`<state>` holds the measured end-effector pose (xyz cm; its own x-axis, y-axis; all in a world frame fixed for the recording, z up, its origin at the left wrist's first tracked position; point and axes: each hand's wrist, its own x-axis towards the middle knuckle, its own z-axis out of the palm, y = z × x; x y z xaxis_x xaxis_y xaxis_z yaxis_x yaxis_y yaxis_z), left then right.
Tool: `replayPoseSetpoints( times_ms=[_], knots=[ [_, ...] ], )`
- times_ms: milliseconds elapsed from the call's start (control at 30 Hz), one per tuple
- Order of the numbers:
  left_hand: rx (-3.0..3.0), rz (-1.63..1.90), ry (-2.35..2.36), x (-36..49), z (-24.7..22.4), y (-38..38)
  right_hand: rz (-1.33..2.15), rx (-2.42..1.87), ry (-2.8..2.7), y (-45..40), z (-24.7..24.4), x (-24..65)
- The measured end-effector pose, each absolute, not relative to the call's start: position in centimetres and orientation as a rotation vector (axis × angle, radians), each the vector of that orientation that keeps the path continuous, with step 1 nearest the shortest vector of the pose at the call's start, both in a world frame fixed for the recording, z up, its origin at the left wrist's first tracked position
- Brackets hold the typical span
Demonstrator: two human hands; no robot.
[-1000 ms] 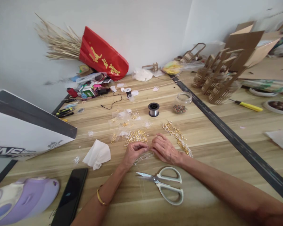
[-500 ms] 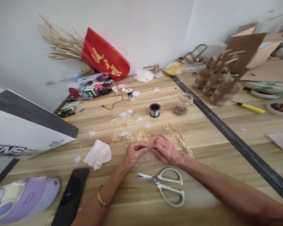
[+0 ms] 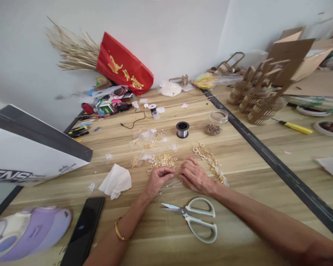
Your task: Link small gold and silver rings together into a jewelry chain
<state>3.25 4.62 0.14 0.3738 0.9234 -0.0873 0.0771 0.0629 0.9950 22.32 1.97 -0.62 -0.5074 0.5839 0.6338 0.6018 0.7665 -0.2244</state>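
While a dark phone (image 3: pixel 81 231) lies well to the left of the scissors (image 3: pixel 184 212), a crumpled white tissue (image 3: pixel 115 181) rests beyond it, also left of them. Beyond the scissors' blades, the left hand (image 3: pixel 157 181) has thumb and forefinger drawn together; whether anything is pinched between them I cannot tell. A heap of gold and silver beads (image 3: pixel 162 161) spreads farther beyond the blades, just past that hand. Between the hand and the blades lies a silvery chain (image 3: pixel 170 186). A spool of wire (image 3: pixel 182 130) stands well beyond the scissors. Just beyond their handles, the right hand (image 3: pixel 196 177) is curled close to the left, its fingertips hidden, so its grip cannot be told. Gold-and-silver strands (image 3: pixel 211 162) lie past it, beyond and right of the scissors.
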Motion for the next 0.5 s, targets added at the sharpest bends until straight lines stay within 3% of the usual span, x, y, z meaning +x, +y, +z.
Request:
replayPoseSetpoints(
  times_ms=[500],
  knots=[
    [1.357,0.836,0.97,3.34,0.19,4.35,-0.01,-0.859,-2.239,1.85,-0.95,22.17]
  ],
)
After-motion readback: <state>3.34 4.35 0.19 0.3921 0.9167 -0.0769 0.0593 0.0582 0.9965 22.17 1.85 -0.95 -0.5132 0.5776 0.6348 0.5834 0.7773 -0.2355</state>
